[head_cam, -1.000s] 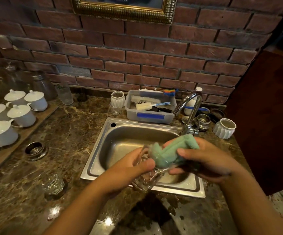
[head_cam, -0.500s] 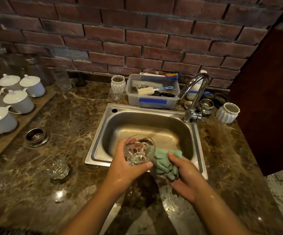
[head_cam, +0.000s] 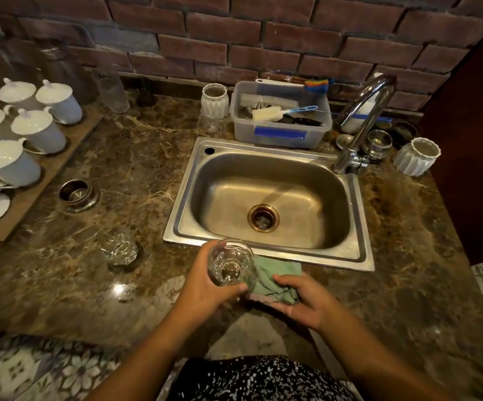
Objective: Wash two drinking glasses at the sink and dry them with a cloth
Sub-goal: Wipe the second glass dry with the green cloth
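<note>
Left hand [head_cam: 205,287] wraps its fingers round a clear glass [head_cam: 230,263], mouth up, near the counter's [head_cam: 147,157] front edge; right hand [head_cam: 301,302] grips a green cloth [head_cam: 275,277], partly hidden behind the glass.

Both forearms reach forward and converge. The left hand [head_cam: 205,287] curls round a glass [head_cam: 230,264]; just right of it, the right hand [head_cam: 304,302] grips a cloth [head_cam: 272,277], thumb on top.

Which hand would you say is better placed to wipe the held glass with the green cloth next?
Probably the right hand: it grips the green cloth right beside the glass, while the left hand is occupied holding that glass.
</note>
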Available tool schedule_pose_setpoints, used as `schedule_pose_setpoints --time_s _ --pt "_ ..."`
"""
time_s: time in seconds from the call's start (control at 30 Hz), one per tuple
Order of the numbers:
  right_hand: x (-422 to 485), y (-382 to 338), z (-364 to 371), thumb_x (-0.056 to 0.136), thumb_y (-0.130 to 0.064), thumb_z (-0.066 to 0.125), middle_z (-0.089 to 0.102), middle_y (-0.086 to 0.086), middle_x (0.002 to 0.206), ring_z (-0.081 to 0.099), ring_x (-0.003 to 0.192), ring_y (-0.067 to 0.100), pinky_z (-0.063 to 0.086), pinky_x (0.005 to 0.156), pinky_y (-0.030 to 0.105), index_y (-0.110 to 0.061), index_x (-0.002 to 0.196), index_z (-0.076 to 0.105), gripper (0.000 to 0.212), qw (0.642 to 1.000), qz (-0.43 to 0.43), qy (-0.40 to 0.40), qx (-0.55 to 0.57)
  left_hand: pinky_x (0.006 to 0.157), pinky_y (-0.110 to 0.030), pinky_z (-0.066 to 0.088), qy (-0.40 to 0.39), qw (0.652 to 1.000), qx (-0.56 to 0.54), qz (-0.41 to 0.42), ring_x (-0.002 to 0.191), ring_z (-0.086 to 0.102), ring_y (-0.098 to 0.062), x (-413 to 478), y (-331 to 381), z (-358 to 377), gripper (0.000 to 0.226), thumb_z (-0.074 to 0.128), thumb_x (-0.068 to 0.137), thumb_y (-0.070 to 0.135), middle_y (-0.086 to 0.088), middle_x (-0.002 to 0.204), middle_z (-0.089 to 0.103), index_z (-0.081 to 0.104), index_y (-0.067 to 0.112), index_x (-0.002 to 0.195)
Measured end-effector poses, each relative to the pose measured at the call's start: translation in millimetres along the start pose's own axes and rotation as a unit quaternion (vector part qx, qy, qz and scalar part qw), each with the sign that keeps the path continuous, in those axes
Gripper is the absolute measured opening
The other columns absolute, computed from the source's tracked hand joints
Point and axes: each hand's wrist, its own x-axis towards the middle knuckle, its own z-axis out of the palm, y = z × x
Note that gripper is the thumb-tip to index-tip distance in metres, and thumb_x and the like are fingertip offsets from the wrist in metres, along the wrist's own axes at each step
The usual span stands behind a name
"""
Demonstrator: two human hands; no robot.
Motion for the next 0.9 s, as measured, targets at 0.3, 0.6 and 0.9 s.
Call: schedule_pose_setpoints --time_s 0.3,0.6,0.9 --pt "23.8 17.0 -20.6 0.091 0.004 0.063 0.07 0.019 0.11 0.069 0.092 0.031 0.06 0.067 0.038 0.0 0.12 0.06 0.03 0.96 -0.063 0.161 -0.22 0.081 0.002 0.042 0.028 0.999 -0.007 -0.046 0.116 0.057 0.001 6.9 -32.9 -14.6 0.083 0.092 0.067 0.005 0.0 0.13 0.061 0.048 0.023 0.136" --pt "12.6 7.2 -44.9 0.082 -0.039 0.075 0.068 0.008 0.111 0.065 0.101 0.028 0.053 0.086 0.037 -0.012 0.116 0.056 0.047 0.74 -0.135 0.286 -0.594 0.083 0.004 0.038 0.037 0.998 0.011 -0.045 0.119 0.055 -0.003 17.1 -41.9 -14.8 0.084 0.091 0.068 0.004 0.002 0.13 0.059 0.047 0.023 0.136" --pt "9.1 6.4 -54.9 0.083 -0.045 0.075 0.067 0.009 0.115 0.064 0.103 0.028 0.048 0.08 0.034 -0.014 0.116 0.051 0.052 0.73 -0.15 0.291 -0.6 0.082 -0.001 0.042 0.039 0.998 0.004 -0.056 0.116 0.054 0.003 15.7 -49.0 -11.5 0.084 0.092 0.067 0.007 0.007 0.129 0.06 0.047 0.025 0.136"
